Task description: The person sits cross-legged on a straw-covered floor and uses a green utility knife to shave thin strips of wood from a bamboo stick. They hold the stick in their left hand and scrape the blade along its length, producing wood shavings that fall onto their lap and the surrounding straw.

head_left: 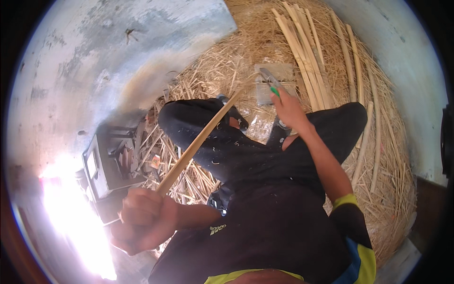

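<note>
My left hand (144, 220) is closed round the near end of a long, flat bamboo strip (196, 144). The strip slants up and away across my left leg, its far tip near a knife. My right hand (288, 109) grips that knife (269, 75) by its green handle, the blade pointing away and to the left. Below the blade lies a small grey block (265, 97) on the floor between my folded legs. Whether blade and strip touch, I cannot tell.
Split bamboo strips (302, 52) lie in a bundle at the far right, with round bamboo poles (359, 75) beside them. Shavings (208, 71) cover the floor. A box-like container (111, 161) stands at the left by the pale wall (94, 61).
</note>
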The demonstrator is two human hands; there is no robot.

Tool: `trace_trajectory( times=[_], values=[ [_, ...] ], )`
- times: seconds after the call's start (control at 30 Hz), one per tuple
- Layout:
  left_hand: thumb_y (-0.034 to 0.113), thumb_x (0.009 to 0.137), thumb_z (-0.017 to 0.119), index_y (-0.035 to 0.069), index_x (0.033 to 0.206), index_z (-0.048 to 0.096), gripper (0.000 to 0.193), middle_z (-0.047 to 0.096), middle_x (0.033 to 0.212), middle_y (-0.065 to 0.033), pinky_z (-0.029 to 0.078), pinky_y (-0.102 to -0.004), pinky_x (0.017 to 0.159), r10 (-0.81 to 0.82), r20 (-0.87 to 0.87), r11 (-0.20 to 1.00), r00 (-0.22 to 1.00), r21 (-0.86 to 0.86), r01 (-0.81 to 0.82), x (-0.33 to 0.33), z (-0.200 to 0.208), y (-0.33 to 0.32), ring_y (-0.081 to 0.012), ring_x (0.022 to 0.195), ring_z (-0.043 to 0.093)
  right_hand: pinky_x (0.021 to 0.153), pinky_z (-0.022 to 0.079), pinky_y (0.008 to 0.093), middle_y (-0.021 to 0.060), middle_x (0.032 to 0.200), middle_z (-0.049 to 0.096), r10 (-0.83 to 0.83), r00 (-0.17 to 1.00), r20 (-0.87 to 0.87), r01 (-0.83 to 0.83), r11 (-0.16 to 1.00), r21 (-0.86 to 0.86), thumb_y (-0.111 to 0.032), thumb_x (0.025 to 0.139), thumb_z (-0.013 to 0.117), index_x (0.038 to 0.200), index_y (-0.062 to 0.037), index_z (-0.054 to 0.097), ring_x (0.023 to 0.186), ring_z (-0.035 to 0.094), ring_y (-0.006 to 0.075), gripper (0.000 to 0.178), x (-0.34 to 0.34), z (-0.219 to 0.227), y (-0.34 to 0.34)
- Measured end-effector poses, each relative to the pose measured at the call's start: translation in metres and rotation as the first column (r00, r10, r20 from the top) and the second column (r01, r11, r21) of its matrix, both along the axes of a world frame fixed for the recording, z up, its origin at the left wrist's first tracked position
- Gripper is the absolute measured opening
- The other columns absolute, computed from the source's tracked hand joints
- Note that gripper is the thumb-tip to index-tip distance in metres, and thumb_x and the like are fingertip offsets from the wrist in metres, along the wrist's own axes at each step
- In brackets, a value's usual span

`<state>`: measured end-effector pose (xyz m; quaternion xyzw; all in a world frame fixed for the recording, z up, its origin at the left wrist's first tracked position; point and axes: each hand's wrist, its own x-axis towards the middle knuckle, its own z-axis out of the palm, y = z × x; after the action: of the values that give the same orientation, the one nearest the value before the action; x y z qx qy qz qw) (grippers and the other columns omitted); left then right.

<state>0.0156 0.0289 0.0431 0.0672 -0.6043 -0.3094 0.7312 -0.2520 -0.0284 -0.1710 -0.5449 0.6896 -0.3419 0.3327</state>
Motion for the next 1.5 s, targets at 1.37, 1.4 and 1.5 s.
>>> trace_trajectory(
  times=[1.37, 1.4, 1.5],
  values=[
    [0.031, 0.095, 0.031, 0.017, 0.053, 0.026, 0.044, 0.022, 0.048, 0.0023, 0.024, -0.0294, 0.053, 0.404, -0.144, 0.912, 0.903, -0.004, -0.409, -0.02, 0.002, -0.001, -0.0129, 0.051, 0.03, 0.049, 0.048, 0.0499, 0.0209, 0.055, 0.055, 0.216, 0.969, -0.116, -0.236, 0.953, -0.193, -0.023, 0.095, 0.049, 0.089, -0.0023, 0.049, 0.053, 0.059, 0.0418, 0.022, 0.094, 0.048, 0.021],
    [0.031, 0.095, 0.031, 0.018, 0.053, 0.025, 0.045, 0.022, 0.048, 0.0024, 0.024, -0.0294, 0.053, 0.491, -0.165, 0.869, 0.855, 0.026, -0.494, -0.023, 0.004, -0.002, -0.0128, 0.051, 0.03, 0.05, 0.048, 0.0503, 0.0225, 0.058, 0.057, 0.192, 0.965, -0.179, -0.219, 0.964, -0.148, -0.025, 0.095, 0.05, 0.092, -0.002, 0.05, 0.056, 0.06, 0.0423, 0.023, 0.083, 0.029, 0.01],
    [0.031, 0.095, 0.032, 0.017, 0.053, 0.024, 0.045, 0.022, 0.048, 0.0023, 0.025, -0.0288, 0.053, 0.38, -0.108, 0.925, 0.919, 0.014, -0.381, -0.018, 0.003, -0.002, -0.0127, 0.052, 0.03, 0.056, 0.051, 0.0509, 0.025, 0.066, 0.061, 0.199, 0.96, -0.198, -0.201, 0.98, 0.009, -0.026, 0.093, 0.052, 0.098, -0.0006, 0.051, 0.065, 0.063, 0.0436, 0.026, 0.058, 0.015, -0.003]
  ],
)
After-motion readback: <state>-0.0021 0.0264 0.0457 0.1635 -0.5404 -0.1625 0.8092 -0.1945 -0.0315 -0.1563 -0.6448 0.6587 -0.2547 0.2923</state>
